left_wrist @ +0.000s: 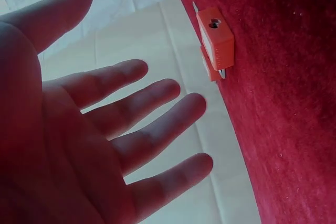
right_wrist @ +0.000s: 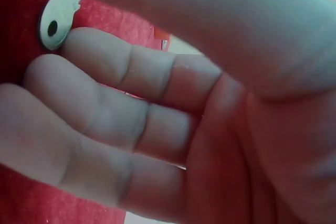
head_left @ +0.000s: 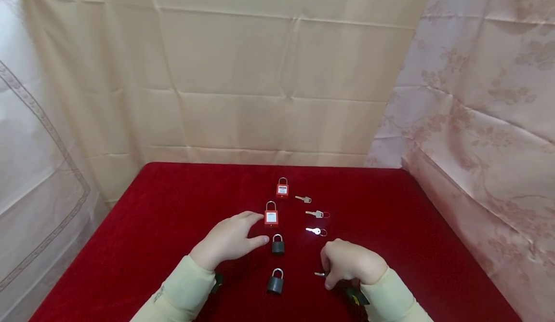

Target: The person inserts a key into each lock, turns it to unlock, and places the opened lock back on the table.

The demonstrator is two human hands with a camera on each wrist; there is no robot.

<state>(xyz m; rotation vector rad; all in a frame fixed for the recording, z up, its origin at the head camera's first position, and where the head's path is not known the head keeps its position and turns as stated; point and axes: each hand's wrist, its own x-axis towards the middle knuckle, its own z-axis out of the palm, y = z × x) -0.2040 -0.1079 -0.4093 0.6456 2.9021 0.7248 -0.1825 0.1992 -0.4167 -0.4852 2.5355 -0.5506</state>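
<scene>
My right hand (head_left: 351, 261) reaches down to a small silver key (head_left: 319, 274) on the red cloth, fingers bent. In the right wrist view the round, holed head of that key (right_wrist: 56, 20) shows uncovered beside the index fingertip, with the thumb apart above it. My left hand (head_left: 231, 237) is spread and holds nothing. Its fingertips come close to a red padlock (head_left: 271, 218) with a white label, and its thumb points toward a black padlock (head_left: 278, 247). Another black padlock (head_left: 275, 284) lies nearer to me, level with the right hand's key.
A second red padlock (head_left: 282, 189) lies farthest back. Right of the padlocks are a plain key (head_left: 305, 199), a key with a red ring (head_left: 318, 214) and a shiny key on a ring (head_left: 314, 231). Beige curtains (head_left: 277, 71) hang behind the red-covered table (head_left: 173, 192).
</scene>
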